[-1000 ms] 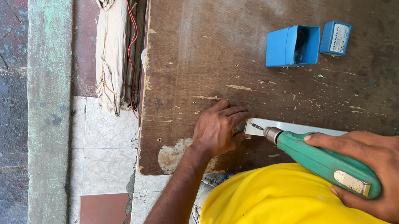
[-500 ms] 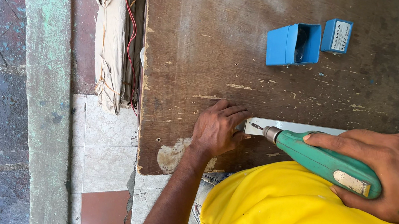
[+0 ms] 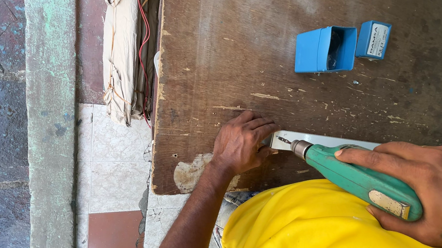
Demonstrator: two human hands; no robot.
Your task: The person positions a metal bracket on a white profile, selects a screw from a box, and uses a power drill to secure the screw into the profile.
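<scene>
My left hand [image 3: 246, 142] presses down on the left end of a white strip [image 3: 325, 141] that lies flat on the worn brown wooden board [image 3: 255, 40]. My right hand [image 3: 440, 192] grips a green power drill [image 3: 362, 179]. The drill's bit [image 3: 285, 141] points at the strip's left end, just right of my left fingertips. Whether the bit touches the strip I cannot tell.
An open blue plastic box [image 3: 325, 50] and its blue lid [image 3: 373, 39] lie on the board's far side. A bundle of cloth and red wire [image 3: 122, 46] hangs at the board's left edge. Tiled floor [image 3: 108, 173] and a concrete kerb [image 3: 52, 135] lie to the left.
</scene>
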